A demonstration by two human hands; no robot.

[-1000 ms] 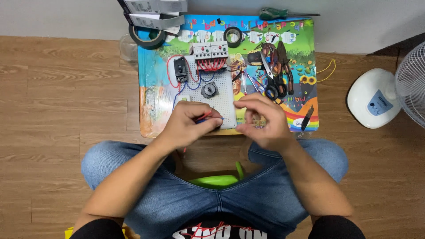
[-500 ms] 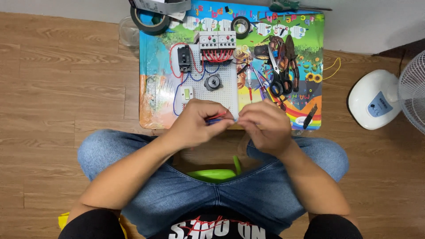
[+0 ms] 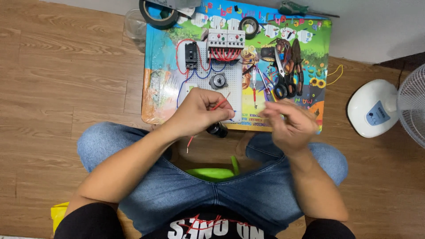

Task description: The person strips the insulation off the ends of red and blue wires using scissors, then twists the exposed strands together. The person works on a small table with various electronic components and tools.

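- A low, brightly printed table (image 3: 310, 53) stands on a wood floor; a seated person in jeans leans over it.
- A white perforated wiring board (image 3: 212, 88) lies on the table, carrying a black breaker (image 3: 191, 55), relays (image 3: 226, 39) and red and blue wires. A careless pull could probably drag these loose.
- The left hand (image 3: 199, 113) pinches a short red wire (image 3: 217, 105) over the board's near edge. The thin wire may slip or bend.
- The right hand (image 3: 287, 121), blurred, hovers loosely curled near the table's front edge; I cannot tell whether it holds anything.
- Scissors and pliers (image 3: 285, 66) lie close by and could be knocked.
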